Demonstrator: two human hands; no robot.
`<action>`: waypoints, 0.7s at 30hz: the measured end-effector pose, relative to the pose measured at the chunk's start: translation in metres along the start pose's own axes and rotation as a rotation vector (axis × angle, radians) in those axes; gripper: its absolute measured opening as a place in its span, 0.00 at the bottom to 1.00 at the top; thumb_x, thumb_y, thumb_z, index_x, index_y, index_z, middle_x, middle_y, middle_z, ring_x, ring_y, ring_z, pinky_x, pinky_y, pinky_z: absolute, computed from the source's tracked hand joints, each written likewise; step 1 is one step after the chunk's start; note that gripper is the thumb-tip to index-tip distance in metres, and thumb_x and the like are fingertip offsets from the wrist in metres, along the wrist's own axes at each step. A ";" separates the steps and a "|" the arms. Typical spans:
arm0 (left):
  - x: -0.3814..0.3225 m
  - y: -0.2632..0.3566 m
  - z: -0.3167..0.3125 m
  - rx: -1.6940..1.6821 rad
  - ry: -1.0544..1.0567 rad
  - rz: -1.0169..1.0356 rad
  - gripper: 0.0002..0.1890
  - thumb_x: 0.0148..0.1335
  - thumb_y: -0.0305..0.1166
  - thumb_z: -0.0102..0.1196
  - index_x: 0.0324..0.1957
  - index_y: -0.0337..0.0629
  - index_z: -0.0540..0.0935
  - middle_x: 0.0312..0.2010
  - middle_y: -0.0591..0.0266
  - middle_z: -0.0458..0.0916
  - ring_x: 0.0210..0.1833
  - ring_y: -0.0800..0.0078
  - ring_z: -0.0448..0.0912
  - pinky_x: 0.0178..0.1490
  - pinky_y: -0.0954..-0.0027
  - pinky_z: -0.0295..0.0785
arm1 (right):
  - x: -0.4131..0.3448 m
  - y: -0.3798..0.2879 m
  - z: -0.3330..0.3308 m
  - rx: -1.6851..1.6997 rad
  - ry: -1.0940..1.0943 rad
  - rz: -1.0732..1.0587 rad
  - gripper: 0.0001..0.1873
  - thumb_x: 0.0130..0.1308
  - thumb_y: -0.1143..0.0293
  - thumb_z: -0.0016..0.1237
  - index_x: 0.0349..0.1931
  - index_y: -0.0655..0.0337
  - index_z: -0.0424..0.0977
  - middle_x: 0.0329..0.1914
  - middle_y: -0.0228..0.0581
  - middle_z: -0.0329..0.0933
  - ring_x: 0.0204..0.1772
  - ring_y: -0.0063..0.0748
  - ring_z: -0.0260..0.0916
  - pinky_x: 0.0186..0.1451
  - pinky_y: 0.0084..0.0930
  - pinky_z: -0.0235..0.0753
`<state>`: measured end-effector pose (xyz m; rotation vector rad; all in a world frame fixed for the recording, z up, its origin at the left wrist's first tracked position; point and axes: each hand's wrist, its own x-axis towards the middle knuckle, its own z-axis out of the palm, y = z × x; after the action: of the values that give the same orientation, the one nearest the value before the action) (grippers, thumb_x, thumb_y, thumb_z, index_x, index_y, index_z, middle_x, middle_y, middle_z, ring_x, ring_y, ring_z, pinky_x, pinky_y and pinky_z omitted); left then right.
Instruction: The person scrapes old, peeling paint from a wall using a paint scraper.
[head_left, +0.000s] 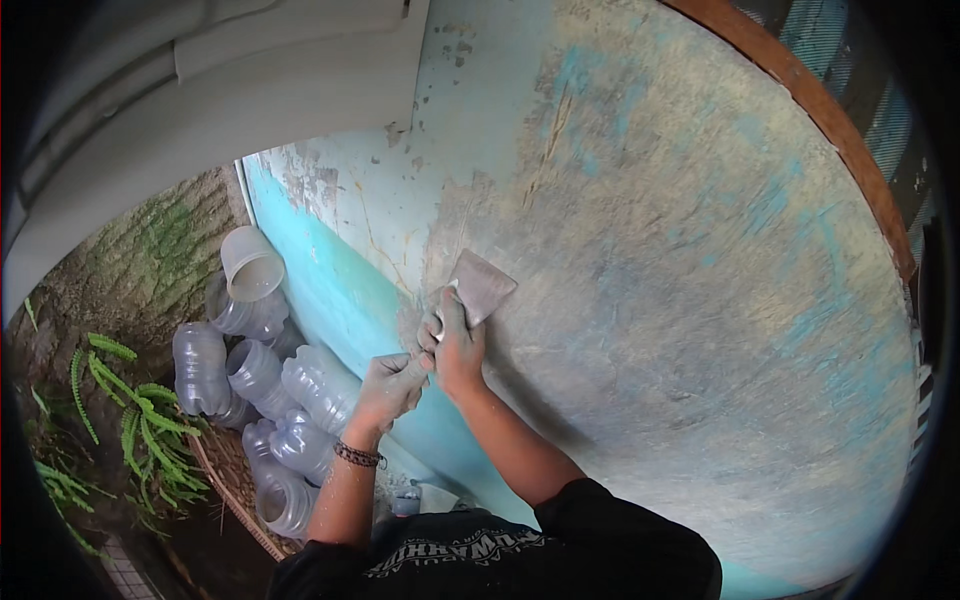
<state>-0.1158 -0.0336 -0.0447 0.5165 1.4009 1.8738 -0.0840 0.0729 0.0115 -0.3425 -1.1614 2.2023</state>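
Note:
My right hand (459, 352), coated in grey dust, grips a scraper (486, 285) with a wide, dusty flat blade. The blade is at the wall (637, 315), near the border between peeling pale-blue paint and rough bared plaster. Whether its edge touches the surface is unclear. Close below, my left hand (390, 386) has its fingers curled and its thumb toward the right hand. Dust covers it too, and I cannot make out whether anything is between its fingers. A dark bracelet (357, 454) circles the left wrist.
Several cut clear plastic bottles (201, 371) pile up at the wall's foot, with a whitish plastic tub (255, 264) above them. A woven tray's rim (229, 491) and green ferns (142, 420) lie left. A pale panel (300, 82) overhangs the upper left; an orange-brown strip (832, 124) borders the wall.

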 end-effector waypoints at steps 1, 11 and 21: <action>-0.002 0.002 0.004 -0.035 0.013 0.045 0.19 0.61 0.44 0.62 0.21 0.43 0.75 0.10 0.71 0.67 0.11 0.86 0.59 0.15 0.80 0.48 | -0.004 -0.005 0.002 -0.021 -0.019 -0.016 0.14 0.70 0.59 0.45 0.28 0.52 0.61 0.18 0.27 0.56 0.15 0.20 0.52 0.14 0.20 0.55; -0.002 0.048 0.033 -0.172 0.025 0.176 0.12 0.66 0.37 0.57 0.28 0.42 0.75 0.11 0.74 0.65 0.08 0.86 0.56 0.12 0.80 0.46 | 0.012 -0.045 0.024 -0.022 -0.041 -0.071 0.13 0.72 0.60 0.41 0.39 0.64 0.66 0.18 0.26 0.55 0.16 0.18 0.52 0.17 0.22 0.57; -0.011 0.076 0.031 -0.060 0.093 0.311 0.13 0.64 0.34 0.59 0.25 0.45 0.73 0.10 0.73 0.67 0.08 0.85 0.59 0.12 0.81 0.47 | 0.004 -0.058 0.044 0.063 -0.045 -0.052 0.13 0.71 0.60 0.43 0.38 0.61 0.67 0.18 0.26 0.54 0.17 0.20 0.51 0.16 0.23 0.55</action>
<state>-0.1113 -0.0328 0.0383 0.6548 1.3815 2.2051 -0.0853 0.0718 0.0842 -0.2342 -1.1099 2.2058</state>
